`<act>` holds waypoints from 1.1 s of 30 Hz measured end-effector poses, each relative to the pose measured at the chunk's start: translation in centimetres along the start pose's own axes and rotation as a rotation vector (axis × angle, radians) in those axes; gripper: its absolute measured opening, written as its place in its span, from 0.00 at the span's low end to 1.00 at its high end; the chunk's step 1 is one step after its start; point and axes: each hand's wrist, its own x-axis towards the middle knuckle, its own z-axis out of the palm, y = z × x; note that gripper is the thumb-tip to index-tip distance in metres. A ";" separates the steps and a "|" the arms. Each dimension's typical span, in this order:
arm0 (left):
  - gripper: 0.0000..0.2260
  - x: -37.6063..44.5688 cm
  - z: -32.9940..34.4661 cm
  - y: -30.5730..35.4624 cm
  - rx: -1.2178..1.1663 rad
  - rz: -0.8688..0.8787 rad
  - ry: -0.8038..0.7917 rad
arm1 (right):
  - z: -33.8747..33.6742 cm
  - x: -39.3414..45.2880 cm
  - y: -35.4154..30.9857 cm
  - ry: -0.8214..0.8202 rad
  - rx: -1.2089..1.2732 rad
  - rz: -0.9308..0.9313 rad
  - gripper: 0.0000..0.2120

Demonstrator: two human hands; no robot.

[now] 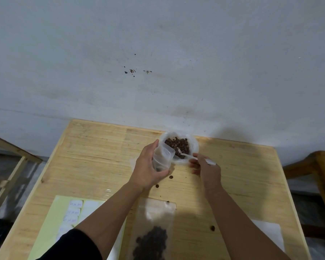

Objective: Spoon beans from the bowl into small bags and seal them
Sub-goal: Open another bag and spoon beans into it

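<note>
Toward the near left corner of the wooden tabletop (94, 147), a pale green sheet of white labels (64, 216) is lying flat, partly under my left forearm. My left hand (148, 169) is curling its grip around a small clear bag (161, 156), holding it upright with its open mouth tilted toward the bowl. Just beside the bag, near the far edge of the tabletop, the translucent bowl (194, 145) is sitting, filled with dark brown beans (176, 144). My right hand (204, 166) is pinching the handle of a white plastic spoon (186, 155), whose scoop end is resting among the beans, close to the bag's mouth. A few loose beans (170, 177) are lying scattered on the wood between my hands and farther toward me. Near the front edge, between my forearms, a second clear bag (154, 229) is lying flat with beans gathered at its bottom. A white sheet (268, 233) is lying toward the near right corner.
</note>
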 end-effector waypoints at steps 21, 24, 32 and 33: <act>0.47 -0.4 -0.3 1.2 0.002 0.056 0.027 | -2.7 -3.8 -4.8 -0.196 -0.134 -0.425 0.08; 0.46 -0.5 -0.3 1.1 0.012 0.066 0.031 | -3.6 -3.0 -4.4 -0.006 0.116 -0.275 0.06; 0.47 -0.8 -0.1 0.8 -0.014 0.060 0.029 | -6.6 -0.5 0.4 0.310 0.021 -0.122 0.09; 0.47 -0.8 -0.1 0.8 -0.025 0.051 0.029 | -6.6 -0.3 0.9 0.305 -0.017 -0.109 0.10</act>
